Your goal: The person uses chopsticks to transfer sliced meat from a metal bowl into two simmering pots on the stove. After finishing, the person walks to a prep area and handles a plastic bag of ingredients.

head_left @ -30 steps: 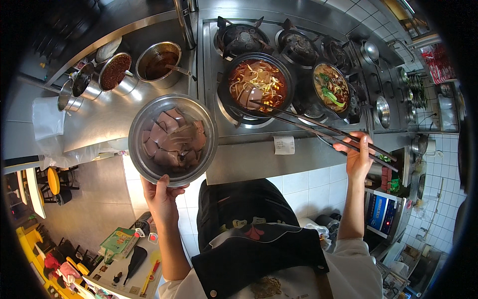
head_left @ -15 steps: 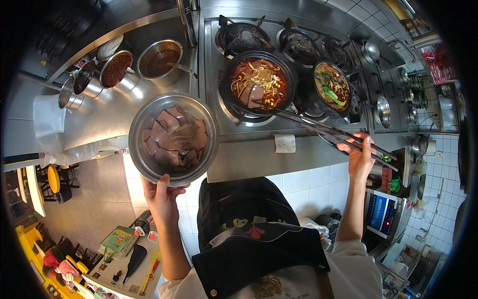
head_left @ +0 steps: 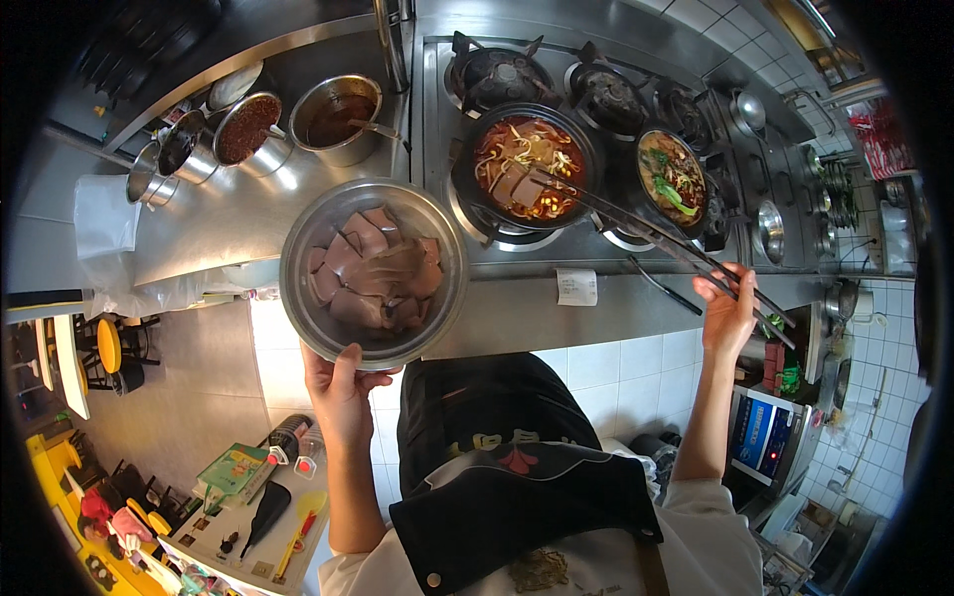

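Note:
A steel bowl (head_left: 306, 230) rests on my left hand (head_left: 343, 392), whose thumb presses its near side. Inside lie smooth reddish-brown slabs (head_left: 356, 250), perhaps blood curd. My right hand (head_left: 728, 310) grips a pair of long dark chopsticks (head_left: 651, 230) near their rear ends. Their tips reach into the black pot (head_left: 594, 159) on the front left burner, at a brown slab (head_left: 519, 187) lying in the soup. Red broth, bean sprouts and corn kernels surround that slab. Whether the tips pinch it I cannot tell.
A second pot (head_left: 640, 189) with soup and greens stands to the right. Unused burners (head_left: 502, 74) line the back. At left are steel containers of sauces (head_left: 338, 114) and chilli (head_left: 248, 129). A black handle (head_left: 666, 285) and paper slip (head_left: 576, 287) are at the stove's front edge.
In the view, the bowl and stove have shifted slightly right. The chopstick tips have moved from the pot's near rim further in over the slab. Both hands keep their holds.

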The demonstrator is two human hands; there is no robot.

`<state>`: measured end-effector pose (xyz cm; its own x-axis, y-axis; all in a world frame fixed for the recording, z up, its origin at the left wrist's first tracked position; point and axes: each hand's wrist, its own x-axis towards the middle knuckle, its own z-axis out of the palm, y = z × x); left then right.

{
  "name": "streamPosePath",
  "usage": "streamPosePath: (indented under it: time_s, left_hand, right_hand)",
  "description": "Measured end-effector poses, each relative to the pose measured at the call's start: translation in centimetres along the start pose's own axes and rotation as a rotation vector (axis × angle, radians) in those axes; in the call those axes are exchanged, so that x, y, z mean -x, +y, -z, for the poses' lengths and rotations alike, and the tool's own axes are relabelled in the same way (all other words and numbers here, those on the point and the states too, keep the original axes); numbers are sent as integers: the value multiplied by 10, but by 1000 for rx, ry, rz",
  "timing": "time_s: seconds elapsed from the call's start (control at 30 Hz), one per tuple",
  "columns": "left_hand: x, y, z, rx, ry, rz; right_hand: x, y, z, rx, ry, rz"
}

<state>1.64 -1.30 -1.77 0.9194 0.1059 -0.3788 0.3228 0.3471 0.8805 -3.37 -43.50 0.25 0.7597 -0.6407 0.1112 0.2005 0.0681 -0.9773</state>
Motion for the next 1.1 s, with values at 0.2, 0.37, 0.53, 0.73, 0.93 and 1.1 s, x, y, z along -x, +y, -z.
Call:
streamPosePath:
  time_s: [0.2, 0.37, 0.53, 0.73, 0.93, 1.1]
  left_hand:
    - [2, -2, -2, 23, -10, 4]
    - [3, -2, 0, 15, -13, -5]
    - [3, -2, 1, 5, 8, -12]
    - [4, -1, 0, 9, 26, -6]
    - [4, -2, 1, 27, 19, -8]
    - [4, -2, 3, 38, 7, -9]
  right_hand:
    - [-24, 19, 8, -24, 34, -110]
    - [-41, 25, 23, -91, -37, -184]
    - [-47, 25, 26, -103, -33, -193]
    - [-53, 23, 16, -95, -50, -183]
    - [-57, 21, 6, -71, -36, -183]
    - [-61, 25, 6, -69, -49, -177]
